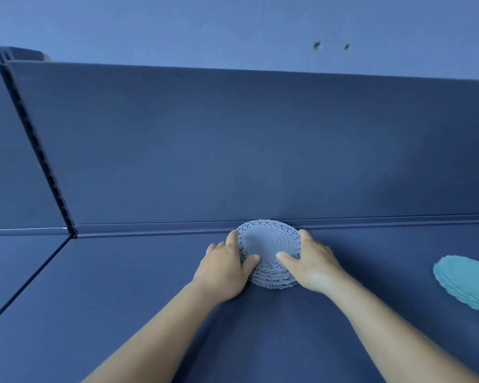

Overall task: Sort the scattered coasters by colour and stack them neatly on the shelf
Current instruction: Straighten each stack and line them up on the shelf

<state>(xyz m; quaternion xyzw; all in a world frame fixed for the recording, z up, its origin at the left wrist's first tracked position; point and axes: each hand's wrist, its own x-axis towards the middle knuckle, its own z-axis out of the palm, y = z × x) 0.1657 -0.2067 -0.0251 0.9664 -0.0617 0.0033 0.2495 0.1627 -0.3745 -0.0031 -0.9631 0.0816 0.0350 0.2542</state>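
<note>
A stack of several round grey coasters (268, 246) with lacy rims stands on the dark blue shelf (138, 286), close to its back wall. My left hand (224, 268) grips the stack's left side, thumb on the top coaster. My right hand (311, 262) grips the right side the same way, thumb lying on top. A second stack of teal coasters (466, 283) lies on the shelf at the far right, partly cut off by the frame edge.
The shelf's upright back panel (233, 147) rises right behind the grey stack. A slotted upright post (36, 142) and a seam divide this shelf from the neighbouring one at left. A blue wall (233, 29) is above.
</note>
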